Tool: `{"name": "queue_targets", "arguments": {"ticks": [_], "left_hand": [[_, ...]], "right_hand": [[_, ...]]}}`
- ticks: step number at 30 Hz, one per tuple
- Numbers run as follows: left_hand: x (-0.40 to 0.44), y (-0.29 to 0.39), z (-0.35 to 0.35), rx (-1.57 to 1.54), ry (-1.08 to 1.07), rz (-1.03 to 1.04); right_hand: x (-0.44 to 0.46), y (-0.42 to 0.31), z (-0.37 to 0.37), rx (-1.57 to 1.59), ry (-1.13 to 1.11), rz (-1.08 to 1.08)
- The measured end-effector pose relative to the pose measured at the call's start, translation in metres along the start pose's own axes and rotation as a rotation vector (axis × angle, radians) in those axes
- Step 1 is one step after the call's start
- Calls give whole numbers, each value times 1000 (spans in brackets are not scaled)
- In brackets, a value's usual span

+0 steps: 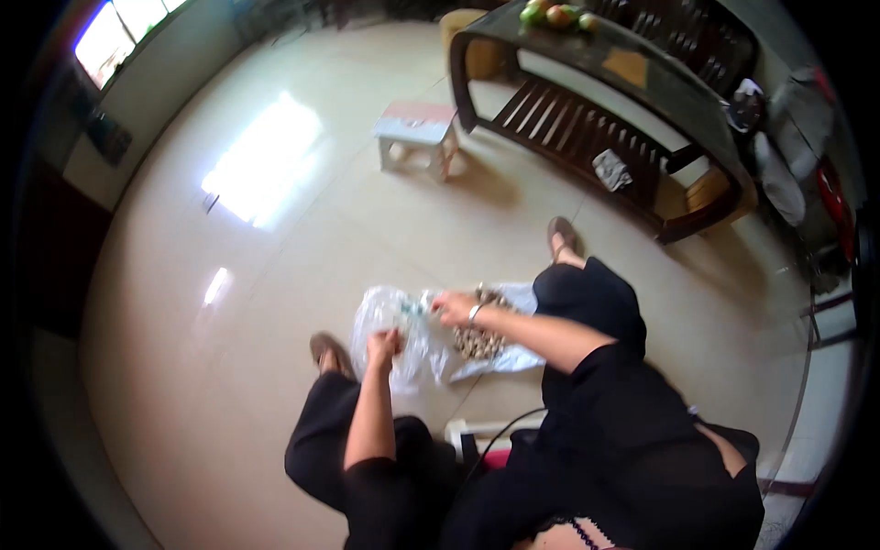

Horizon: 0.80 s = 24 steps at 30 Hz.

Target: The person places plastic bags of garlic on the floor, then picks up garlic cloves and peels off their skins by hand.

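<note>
A clear plastic bag [371,307] lies spread on the floor between my feet. My left hand [383,346] is closed in a fist over it; what is inside the fingers is hidden. Beside the bag, a pile of small brownish-white pieces [481,343], too blurred to name, rests on a white plastic sheet [518,360]. My right hand [452,310], with a band at the wrist, is at the left edge of this pile, over the bag's right side. Its fingers look drawn together and point left; I cannot make out anything in them.
A small step stool [415,124] stands ahead on the shiny tiled floor [229,302]. Beyond it is a dark wooden table [623,69] with fruit [556,16] on top and a crumpled packet [611,170] on its slatted shelf. A dark cable [500,433] runs near my lap.
</note>
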<state>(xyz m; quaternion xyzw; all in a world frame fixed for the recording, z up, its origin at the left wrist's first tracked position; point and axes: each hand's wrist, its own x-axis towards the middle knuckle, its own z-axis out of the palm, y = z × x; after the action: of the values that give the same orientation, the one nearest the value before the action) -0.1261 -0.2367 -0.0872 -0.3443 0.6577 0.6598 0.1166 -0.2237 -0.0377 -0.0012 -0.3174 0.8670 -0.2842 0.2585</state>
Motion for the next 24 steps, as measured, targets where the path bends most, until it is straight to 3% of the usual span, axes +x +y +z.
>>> {"name": "queue_targets", "arguments": {"ticks": [5, 8, 14, 20, 24], "left_hand": [[-123, 107, -3, -393, -322, 54], [-146, 124, -10, -541, -383, 78], [-135, 114, -5, -681, -242, 117], [-128, 116, 6, -657, -204, 225], [-124, 121, 10, -673, -150, 238]], "right_hand": [[-45, -32, -35, 432, -143, -80], [-60, -63, -52, 776, -223, -13], [-43, -92, -48, 974, -146, -100], [-22, -96, -41, 730, -26, -166], [-14, -95, -34, 955, 67, -141]]}}
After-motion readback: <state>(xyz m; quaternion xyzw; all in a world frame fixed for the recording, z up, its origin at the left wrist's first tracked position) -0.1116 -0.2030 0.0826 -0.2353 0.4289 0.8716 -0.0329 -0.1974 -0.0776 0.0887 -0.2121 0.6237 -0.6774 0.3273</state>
